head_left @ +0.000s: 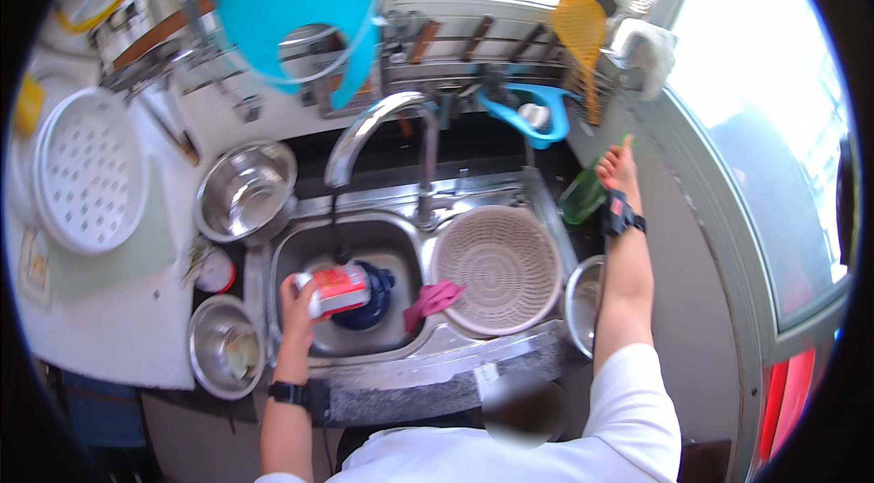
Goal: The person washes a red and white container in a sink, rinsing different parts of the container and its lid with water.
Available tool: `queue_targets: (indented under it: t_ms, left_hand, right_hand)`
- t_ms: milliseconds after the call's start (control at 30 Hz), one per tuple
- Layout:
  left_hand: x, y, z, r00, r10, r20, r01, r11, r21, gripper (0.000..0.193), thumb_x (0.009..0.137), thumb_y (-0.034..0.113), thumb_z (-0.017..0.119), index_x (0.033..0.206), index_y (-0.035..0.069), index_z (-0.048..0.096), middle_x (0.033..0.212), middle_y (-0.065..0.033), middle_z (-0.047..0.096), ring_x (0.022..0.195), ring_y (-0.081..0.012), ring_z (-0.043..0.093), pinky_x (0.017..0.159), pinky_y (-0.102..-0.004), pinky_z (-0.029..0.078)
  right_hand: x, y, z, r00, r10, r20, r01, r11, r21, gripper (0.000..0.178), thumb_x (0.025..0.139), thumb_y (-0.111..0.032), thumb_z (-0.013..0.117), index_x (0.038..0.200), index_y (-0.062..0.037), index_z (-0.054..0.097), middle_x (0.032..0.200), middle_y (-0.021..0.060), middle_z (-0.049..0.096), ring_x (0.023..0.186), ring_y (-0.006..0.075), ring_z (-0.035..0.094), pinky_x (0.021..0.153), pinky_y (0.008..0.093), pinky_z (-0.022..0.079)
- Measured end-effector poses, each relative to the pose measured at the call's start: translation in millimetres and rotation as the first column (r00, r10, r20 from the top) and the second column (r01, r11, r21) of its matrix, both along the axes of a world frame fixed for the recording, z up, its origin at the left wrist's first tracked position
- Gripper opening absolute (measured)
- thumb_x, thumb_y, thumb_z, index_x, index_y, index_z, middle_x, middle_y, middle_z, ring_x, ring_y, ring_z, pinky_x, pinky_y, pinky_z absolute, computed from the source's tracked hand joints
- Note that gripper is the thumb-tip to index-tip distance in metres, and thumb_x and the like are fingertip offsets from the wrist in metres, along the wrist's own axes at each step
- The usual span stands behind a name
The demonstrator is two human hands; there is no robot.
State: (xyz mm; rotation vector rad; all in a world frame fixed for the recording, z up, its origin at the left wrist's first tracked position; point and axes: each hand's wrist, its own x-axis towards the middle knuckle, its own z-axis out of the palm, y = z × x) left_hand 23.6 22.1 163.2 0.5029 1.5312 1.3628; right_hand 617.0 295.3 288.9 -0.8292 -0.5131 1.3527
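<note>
The stainless steel sink [401, 346] with its curved chrome tap [364, 132] serves as the landmark. Left of the sink, a white perforated round tray [89, 169] lies on the pale table [100, 319]. Inside the sink's right half sits a beige round plastic colander [499, 269], with a pink cloth [431, 299] just beside its left rim. Against the sink's upper left corner stands a large steel bowl [246, 190]; a smaller steel bowl [224, 346] rests at its lower left corner, and another steel bowl [583, 301] shows partly at its right edge. In the sink's left half lies a dark blue round object [373, 296]. Over it, under a thin stream of water from the tap, the left hand [296, 301] is clasped around a red and white plastic container [339, 290] lying on its side. Beyond the sink's upper right corner, the right hand [621, 169] reaches onto a green bottle [583, 196]; whether it grips it I cannot tell.
</note>
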Motion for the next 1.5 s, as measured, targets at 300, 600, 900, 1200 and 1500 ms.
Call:
queue_targets:
  t_ms: [300, 600, 900, 1200, 1500]
  left_hand:
    - [2.2, -5.6, -5.6, 0.994, -0.1, 0.046, 0.102, 0.994, -0.04, 0.069, 0.081, 0.039, 0.067, 0.134, 0.014, 0.031, 0.122, -0.0118, 0.048, 0.091, -0.023, 0.061, 0.054, -0.0352, 0.054]
    - [-16.0, -22.8, -26.8, 0.768, -0.21, -0.605, 0.391, 0.902, 0.183, 0.048, 0.081, 0.022, 0.069, 0.122, 0.004, 0.05, 0.116, -0.0105, 0.054, 0.102, -0.0191, 0.054, 0.092, -0.0288, 0.041]
    - [-34.7, -22.1, -20.8, 0.945, -0.328, 0.003, 0.323, 0.93, 0.174, 0.045, 0.087, 0.025, 0.062, 0.127, 0.008, 0.047, 0.108, -0.005, 0.055, 0.099, -0.0131, 0.053, 0.083, -0.0259, 0.042]
    - [-41.3, -4.0, -8.6, 0.854, -0.494, -0.164, 0.517, 0.843, 0.147, 0.049, 0.089, 0.028, 0.061, 0.129, 0.006, 0.042, 0.11, -0.0084, 0.055, 0.101, -0.0154, 0.053, 0.084, -0.03, 0.045]
    - [-51.0, -8.0, 11.1, 0.765, -0.63, -0.133, 0.629, 0.689, 0.36, 0.052, 0.084, 0.024, 0.068, 0.127, 0.003, 0.047, 0.116, -0.007, 0.056, 0.107, -0.0151, 0.053, 0.094, -0.0289, 0.041]
  right_hand:
    - [-350.6, -240.9, -132.4, 0.251, -0.025, 0.968, -0.546, 0.822, 0.163, 0.03, 0.081, -0.002, 0.055, 0.111, -0.0026, 0.057, 0.107, 0.0181, 0.058, 0.103, 0.0334, 0.057, 0.083, 0.0386, 0.047]
    - [-464.4, -205.6, -130.6, -0.049, 0.532, 0.845, -0.66, 0.618, -0.427, 0.077, 0.096, -0.057, 0.022, 0.103, 0.0069, 0.064, 0.098, 0.0288, 0.063, 0.099, 0.0418, 0.059, 0.089, 0.0435, 0.043]
    - [-480.1, -281.3, -130.3, 0.044, -0.409, 0.911, -0.572, 0.738, 0.359, 0.047, 0.083, -0.025, 0.06, 0.12, 0.0021, 0.048, 0.113, 0.0193, 0.058, 0.1, 0.0338, 0.058, 0.083, 0.0426, 0.047]
    - [-468.7, -227.3, -96.8, -0.021, 0.285, 0.958, -0.832, 0.527, -0.175, 0.095, 0.061, -0.048, 0.081, 0.128, 0.0052, 0.04, 0.115, 0.02, 0.057, 0.099, 0.0272, 0.062, 0.084, 0.0336, 0.049]
    - [-449.9, -219.3, -143.2, 0.333, 0.935, -0.126, -0.915, 0.287, -0.284, 0.058, 0.094, -0.052, 0.046, 0.128, -0.0044, 0.048, 0.107, 0.008, 0.062, 0.091, 0.0144, 0.063, 0.084, 0.0261, 0.05]
